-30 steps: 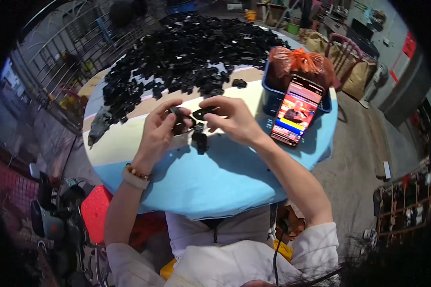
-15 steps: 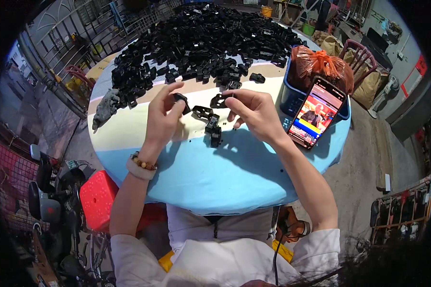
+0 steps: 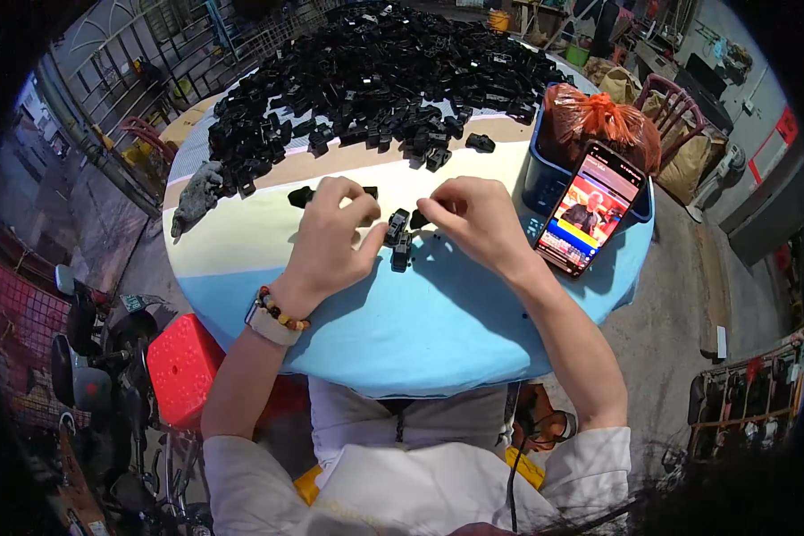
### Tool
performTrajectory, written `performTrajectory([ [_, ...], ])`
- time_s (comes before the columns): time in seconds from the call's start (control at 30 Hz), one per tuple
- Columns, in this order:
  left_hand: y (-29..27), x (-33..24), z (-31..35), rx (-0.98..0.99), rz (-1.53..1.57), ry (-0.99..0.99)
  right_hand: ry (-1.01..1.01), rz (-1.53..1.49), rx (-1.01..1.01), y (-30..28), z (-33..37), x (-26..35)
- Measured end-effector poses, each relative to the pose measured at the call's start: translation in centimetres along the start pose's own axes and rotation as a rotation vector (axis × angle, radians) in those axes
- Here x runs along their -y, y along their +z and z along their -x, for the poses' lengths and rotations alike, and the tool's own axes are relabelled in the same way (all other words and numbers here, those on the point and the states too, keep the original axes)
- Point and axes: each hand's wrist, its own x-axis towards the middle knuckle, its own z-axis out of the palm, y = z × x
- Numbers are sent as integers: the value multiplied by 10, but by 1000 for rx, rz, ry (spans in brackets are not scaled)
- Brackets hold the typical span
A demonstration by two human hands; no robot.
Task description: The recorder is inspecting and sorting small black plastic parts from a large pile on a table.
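Note:
My left hand is over the table with its fingers curved and its thumb apart, holding nothing that I can see. The thumb tip comes close to a black plastic part. Another black part lies just below that one. Beyond the left fingers, one dark part sits to their left, and another is partly hidden behind them. My right hand pinches a small black plastic part between thumb and forefinger, close to the middle parts.
A large heap of black plastic parts covers the table's far side. A grey cloth lies at the left. On the right, a phone leans against a blue bin holding a red plastic bag. A red stool stands at lower left.
My left hand has let go of its black part and moved right, toward the middle parts. My right hand has come slightly down with its part.

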Motion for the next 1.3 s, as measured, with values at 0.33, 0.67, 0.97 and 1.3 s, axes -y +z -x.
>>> performTrajectory([
  [0.33, -5, -6, -1, 327, 108, 0, -234, 74, 111, -23, 2, -10],
  [0.67, -26, -13, 3, 471, 438, -119, -162, -357, 360, -8, 14, 5],
  [0.97, -23, -2, 10, 489, 415, -36, -303, -91, 441, -1, 18, 5],
  [1.3, -24, -2, 10, 468, 414, -22, -432, -181, 350, 5, 19, 7],
])
